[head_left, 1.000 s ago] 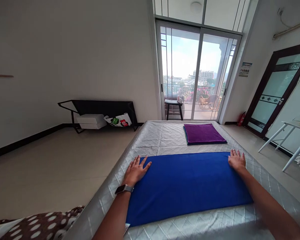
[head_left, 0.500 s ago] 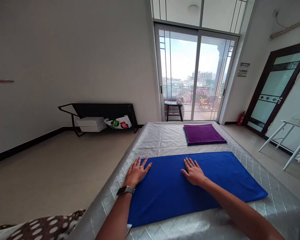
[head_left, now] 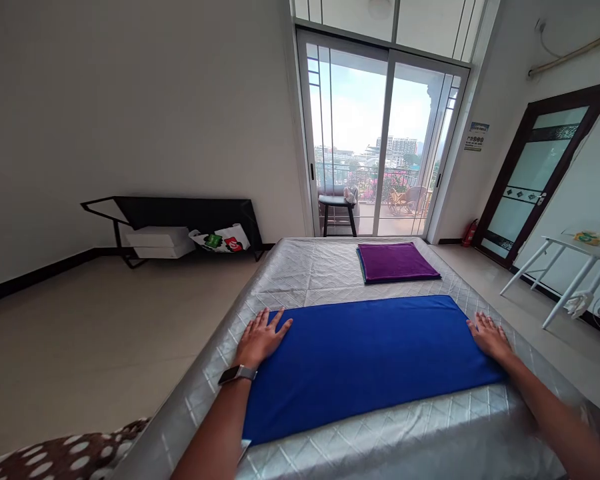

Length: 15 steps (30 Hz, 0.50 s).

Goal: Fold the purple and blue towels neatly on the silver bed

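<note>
A blue cloth (head_left: pixel 370 360) lies flat as a long rectangle across the silver quilted surface (head_left: pixel 290 273). My left hand (head_left: pixel 261 339) rests palm down over the cloth's left edge, fingers spread, with a watch on the wrist. At the opposite end, my right hand (head_left: pixel 489 335) lies flat over the right edge, its fingers extended. Neither hand grips anything. Beyond the blue cloth sits a folded purple cloth (head_left: pixel 397 262), stacked on darker cloth whose edges show.
A black rack (head_left: pixel 180 220) with white boxes (head_left: pixel 157 241) stands by the left wall. Glass sliding doors (head_left: pixel 350 133) are ahead. A white table (head_left: pixel 580 248) stands at the right, and a brown dotted fabric (head_left: pixel 65 457) is at the lower left.
My right hand has moved rightward from the middle of the blue cloth to its right edge. My left hand stays at the left edge. The view has shifted slightly.
</note>
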Tool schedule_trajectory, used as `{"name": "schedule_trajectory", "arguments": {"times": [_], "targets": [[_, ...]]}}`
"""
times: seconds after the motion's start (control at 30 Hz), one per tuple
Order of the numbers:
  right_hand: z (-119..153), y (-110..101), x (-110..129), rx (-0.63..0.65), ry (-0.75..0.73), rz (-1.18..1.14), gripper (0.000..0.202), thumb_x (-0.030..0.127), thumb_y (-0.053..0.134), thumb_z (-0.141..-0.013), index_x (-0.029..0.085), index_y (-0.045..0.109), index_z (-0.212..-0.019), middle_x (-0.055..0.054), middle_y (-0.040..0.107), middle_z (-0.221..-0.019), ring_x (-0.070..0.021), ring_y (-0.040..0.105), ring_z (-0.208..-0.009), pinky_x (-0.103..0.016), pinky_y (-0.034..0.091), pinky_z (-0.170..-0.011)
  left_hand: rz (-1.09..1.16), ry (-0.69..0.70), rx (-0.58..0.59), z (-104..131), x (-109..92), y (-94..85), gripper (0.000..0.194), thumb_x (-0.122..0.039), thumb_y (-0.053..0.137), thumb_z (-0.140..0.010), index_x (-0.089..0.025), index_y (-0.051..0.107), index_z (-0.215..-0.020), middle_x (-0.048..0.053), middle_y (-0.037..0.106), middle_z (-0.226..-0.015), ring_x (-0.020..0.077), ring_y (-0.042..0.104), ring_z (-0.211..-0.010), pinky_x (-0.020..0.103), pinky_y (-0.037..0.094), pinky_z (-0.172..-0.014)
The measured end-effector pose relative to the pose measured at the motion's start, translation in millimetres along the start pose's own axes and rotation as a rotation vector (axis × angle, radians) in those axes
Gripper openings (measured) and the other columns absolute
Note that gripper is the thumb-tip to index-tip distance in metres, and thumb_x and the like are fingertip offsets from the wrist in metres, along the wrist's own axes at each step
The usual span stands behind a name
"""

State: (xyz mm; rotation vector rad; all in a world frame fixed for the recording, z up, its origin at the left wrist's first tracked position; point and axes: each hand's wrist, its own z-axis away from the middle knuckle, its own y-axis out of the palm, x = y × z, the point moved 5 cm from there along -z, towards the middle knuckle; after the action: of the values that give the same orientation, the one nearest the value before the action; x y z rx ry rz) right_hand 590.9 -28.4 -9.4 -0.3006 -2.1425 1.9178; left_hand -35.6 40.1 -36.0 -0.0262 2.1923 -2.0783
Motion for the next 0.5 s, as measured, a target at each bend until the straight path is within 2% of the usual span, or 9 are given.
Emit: {"name": "schedule_trajectory", "arguments": {"times": [0.07,0.13,0.17,0.23,0.37,0.43,0.5], "targets": [[3,-6,-1,-0.015,0.036,0.008,0.060,0.052,0.033,-0.102,0.028,0.030,-0.157,-0.009,0.020,-0.167,-0.0314,0.017,-0.152,-0.055,0.007,-0.123,-0.002,-0.011,0.004,0,0,-0.8,0.070,-0.058,0.023,-0.097,-0.022,0.029,-0.157,0.013,0.030,-0.164,0.0282,0.025,-0.152,0.046,0.022,-0.121],[12,-13,21,-0.040,0.025,0.016,0.064,0.044,0.017,-0.102,0.020,0.021,-0.161,-0.008,0.018,-0.167,-0.0278,0.012,-0.154,-0.051,0.005,-0.124,0.002,-0.005,0.009,0,-1,-1.4,0.070,-0.058,0.023,-0.097,-0.021,0.028,-0.157,0.014,0.029,-0.164,0.0286,0.025,-0.152,0.046,0.022,-0.121],[19,-17,41,-0.051,-0.011,0.015,0.065,0.042,0.014,-0.102,0.016,0.019,-0.161,-0.008,0.019,-0.167,-0.0270,0.012,-0.154,-0.051,0.007,-0.125,0.005,0.001,0.011,1,-2,-1.7,0.070,-0.058,0.024,-0.097,-0.021,0.028,-0.157,0.014,0.030,-0.163,0.0289,0.026,-0.151,0.047,0.022,-0.121],[40,-22,96,-0.045,-0.170,-0.010,0.067,0.045,0.014,-0.102,0.013,0.019,-0.161,-0.007,0.019,-0.166,-0.0256,0.012,-0.154,-0.048,0.010,-0.125,0.010,0.004,0.013,1,-2,-2.2,0.070,-0.058,0.025,-0.097,-0.022,0.029,-0.157,0.014,0.030,-0.163,0.0294,0.026,-0.151,0.048,0.022,-0.121],[92,-20,214,0.117,-0.498,-0.150,0.067,0.053,0.012,-0.103,0.020,0.017,-0.161,-0.003,0.016,-0.166,-0.0220,0.011,-0.154,-0.045,0.011,-0.124,0.009,-0.011,0.017,2,-1,-3.8,0.069,-0.057,0.024,-0.098,-0.022,0.027,-0.157,0.014,0.028,-0.164,0.0281,0.025,-0.151,0.046,0.022,-0.121],[112,-14,251,0.191,-0.600,-0.214,0.067,0.055,0.014,-0.103,0.021,0.015,-0.161,-0.004,0.017,-0.166,-0.0223,0.013,-0.154,-0.045,0.011,-0.124,-0.005,-0.013,0.028,3,-2,-4.9,0.069,-0.058,0.023,-0.098,-0.022,0.025,-0.158,0.016,0.027,-0.164,0.0278,0.025,-0.152,0.045,0.022,-0.121],[123,-7,266,0.241,-0.660,-0.251,0.068,0.057,0.017,-0.103,0.021,0.013,-0.161,-0.006,0.017,-0.165,-0.0239,0.014,-0.153,-0.046,0.010,-0.124,-0.019,-0.018,0.041,4,-3,-5.5,0.069,-0.057,0.023,-0.099,-0.021,0.023,-0.158,0.017,0.025,-0.164,0.0276,0.025,-0.152,0.045,0.021,-0.121]]}}
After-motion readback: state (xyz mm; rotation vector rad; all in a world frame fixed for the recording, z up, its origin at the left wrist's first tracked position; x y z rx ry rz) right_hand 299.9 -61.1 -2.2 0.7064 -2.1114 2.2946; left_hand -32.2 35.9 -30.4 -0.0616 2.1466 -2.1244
